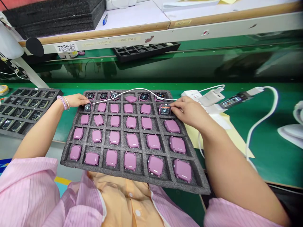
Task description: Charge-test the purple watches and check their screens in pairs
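Head view: both hands reach to the far rows of a grey foam tray (199,179) that lies on the green surface (272,142) and juts over its near edge toward the person's lap. The left hand (77,100), with a pink bracelet (62,102) on its wrist, has its fingertips closed on a cabled watch (87,107) at the tray's left edge, in the second row from the far side. The right hand (189,110) pinches a lit watch (165,109) in the same row, screen up, in the rightmost compartment. The hands are well apart, with four pink watch bodies (128,108) lying face down between them. A white cable (142,89) runs from just beside the left fingertips, arcs over the far row and passes just beyond the right fingertips toward white chargers (209,96) beyond the right hand. Nearer than both hands, three more rows of pink bodies fill the tray. A yellow sheet (236,135) lies under the right forearm. Left of the left forearm sits a second tray (47,104) of dark watches. Well beyond the hands, a black tray (144,50) rests below a shelf that carries stacked black foam (54,15) and a blue pen (105,19)
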Available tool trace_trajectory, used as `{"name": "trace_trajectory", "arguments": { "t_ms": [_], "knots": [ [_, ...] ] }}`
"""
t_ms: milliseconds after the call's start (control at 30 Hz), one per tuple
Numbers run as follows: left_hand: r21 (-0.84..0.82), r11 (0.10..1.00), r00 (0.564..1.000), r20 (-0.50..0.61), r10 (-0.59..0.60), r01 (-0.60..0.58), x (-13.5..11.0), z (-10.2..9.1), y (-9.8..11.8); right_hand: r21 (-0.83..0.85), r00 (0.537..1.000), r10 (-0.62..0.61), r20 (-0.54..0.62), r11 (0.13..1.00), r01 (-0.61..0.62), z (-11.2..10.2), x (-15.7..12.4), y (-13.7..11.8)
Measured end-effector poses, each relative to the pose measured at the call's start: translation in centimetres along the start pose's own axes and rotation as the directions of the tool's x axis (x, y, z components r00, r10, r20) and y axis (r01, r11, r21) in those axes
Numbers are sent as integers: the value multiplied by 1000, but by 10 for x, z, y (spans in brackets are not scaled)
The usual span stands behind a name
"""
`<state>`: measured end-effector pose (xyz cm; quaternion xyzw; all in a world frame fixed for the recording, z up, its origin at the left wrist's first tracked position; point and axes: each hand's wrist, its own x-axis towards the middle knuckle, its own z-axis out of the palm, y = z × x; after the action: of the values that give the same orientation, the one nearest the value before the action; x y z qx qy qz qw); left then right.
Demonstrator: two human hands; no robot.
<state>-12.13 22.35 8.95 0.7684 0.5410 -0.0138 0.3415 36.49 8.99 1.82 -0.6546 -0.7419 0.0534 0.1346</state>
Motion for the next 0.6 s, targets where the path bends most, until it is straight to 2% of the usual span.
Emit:
{"name": "trace_trajectory", "arguments": {
  "t_ms": [167,267,333,433,500,600],
  "knots": [
    [12,1000,1000,-10,-2,2,1,0,-1,-104,998,51,-27,993,-53,-1,-2,-6],
    [38,999,1000,-11,-6,6,1,1,-2,-99,994,105,-30,989,-108,-1,-3,-13],
    [58,998,1000,-1,8,-8,0,0,-2,-90,982,155,-105,982,-164,-2,-4,-18],
    [73,997,1000,12,28,-29,0,-1,-4,-91,924,180,-336,971,-223,-3,-4,-27],
    [74,997,999,17,28,-29,1,-2,-6,-92,908,103,-406,984,-152,-3,-3,-36],
    [72,997,999,20,25,-26,3,-2,-8,-98,955,-92,-283,993,67,3,-3,-51]
  ]
}}
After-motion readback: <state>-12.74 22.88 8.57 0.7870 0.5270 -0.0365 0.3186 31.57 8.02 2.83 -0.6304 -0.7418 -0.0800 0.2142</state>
